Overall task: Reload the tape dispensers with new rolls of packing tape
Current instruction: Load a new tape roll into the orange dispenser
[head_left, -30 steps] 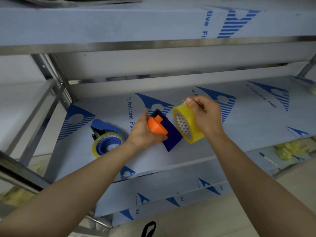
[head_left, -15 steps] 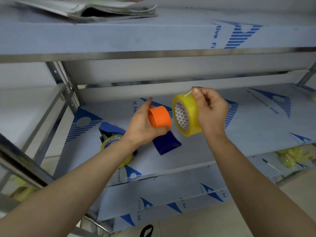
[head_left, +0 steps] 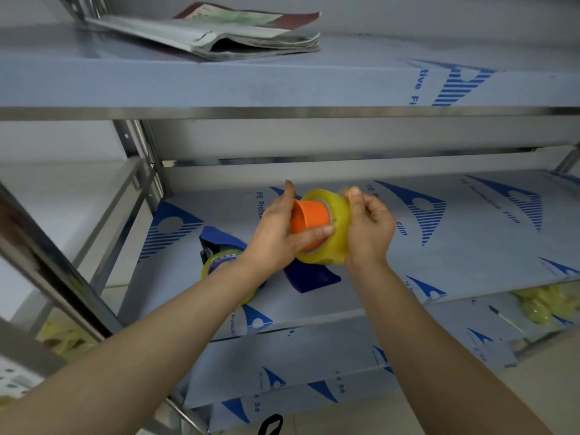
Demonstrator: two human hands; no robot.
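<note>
My left hand (head_left: 276,233) grips a tape dispenser by its orange hub (head_left: 309,216); the dispenser's dark blue body (head_left: 314,276) hangs below my hands. My right hand (head_left: 370,227) holds a yellowish roll of packing tape (head_left: 337,227), and the orange hub sits partly inside the roll's core. Both are held above the middle shelf (head_left: 470,262). A second blue dispenser (head_left: 219,240) with a roll fitted on it lies on that shelf, partly hidden behind my left forearm.
A folded stack of newspapers (head_left: 226,32) lies on the top shelf. Steel uprights (head_left: 138,158) stand at the left. On the lower shelf at the right lie crumpled yellowish tape (head_left: 546,304) and a small knife (head_left: 505,318).
The roll and the orange hub were apart; now my hands have come together and the roll sits over the hub. The view has tilted up and shows more of the top shelf.
</note>
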